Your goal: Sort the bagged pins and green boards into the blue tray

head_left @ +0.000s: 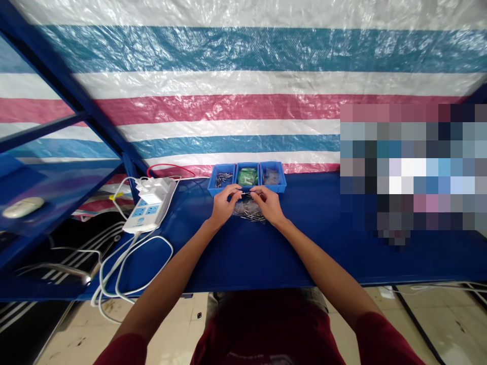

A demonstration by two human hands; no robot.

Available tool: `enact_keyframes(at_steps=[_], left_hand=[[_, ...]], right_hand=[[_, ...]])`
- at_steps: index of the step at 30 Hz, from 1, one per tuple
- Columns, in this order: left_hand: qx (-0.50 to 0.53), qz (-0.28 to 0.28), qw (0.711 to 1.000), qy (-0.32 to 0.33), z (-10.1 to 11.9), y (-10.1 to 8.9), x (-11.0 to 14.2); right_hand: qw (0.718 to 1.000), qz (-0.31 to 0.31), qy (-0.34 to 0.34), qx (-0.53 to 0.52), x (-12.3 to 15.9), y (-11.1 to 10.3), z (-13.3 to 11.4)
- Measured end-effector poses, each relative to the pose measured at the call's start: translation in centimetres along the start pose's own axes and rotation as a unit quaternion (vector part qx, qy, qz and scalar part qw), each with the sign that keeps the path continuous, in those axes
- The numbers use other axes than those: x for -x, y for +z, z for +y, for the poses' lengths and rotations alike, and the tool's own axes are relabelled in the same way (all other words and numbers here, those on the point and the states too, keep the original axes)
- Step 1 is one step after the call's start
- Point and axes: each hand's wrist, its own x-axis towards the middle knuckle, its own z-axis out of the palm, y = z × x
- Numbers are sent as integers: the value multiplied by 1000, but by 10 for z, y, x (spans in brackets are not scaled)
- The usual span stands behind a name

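Observation:
My left hand [225,204] and my right hand [268,204] meet over the blue table, fingertips pinched. Between them runs a small slender metal piece [246,193], gripped at both ends; its exact kind is too small to make out. Just below my fingers lies a pile of similar thin metal pieces [251,213], partly on clear plastic and partly covered by my hands. Right behind the hands stand three joined blue bins: the left bin [216,191] contains loose metal pieces, the middle bin [248,165] green packets, the right bin [280,188] clear greyish bags.
A white power strip [146,215] with plugged-in adapters sits on the left, its white cables [125,268] looping over the table edge. A blue metal frame [102,132] rises at left, near a mouse [23,207]. Striped sheeting [228,109] hangs behind. The right side is pixelated.

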Motion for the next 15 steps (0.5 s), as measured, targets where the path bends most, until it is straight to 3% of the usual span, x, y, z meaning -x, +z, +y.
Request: enact_keyframes(at_steps=[7,15], left_hand=[[2,-5,1000,-18,2,0,0],[-14,20,999,29,9,1,-2]], right_hand=[[999,-3,-6,33,-1,0,-4],[999,-1,-13,38,0,-2,-2]])
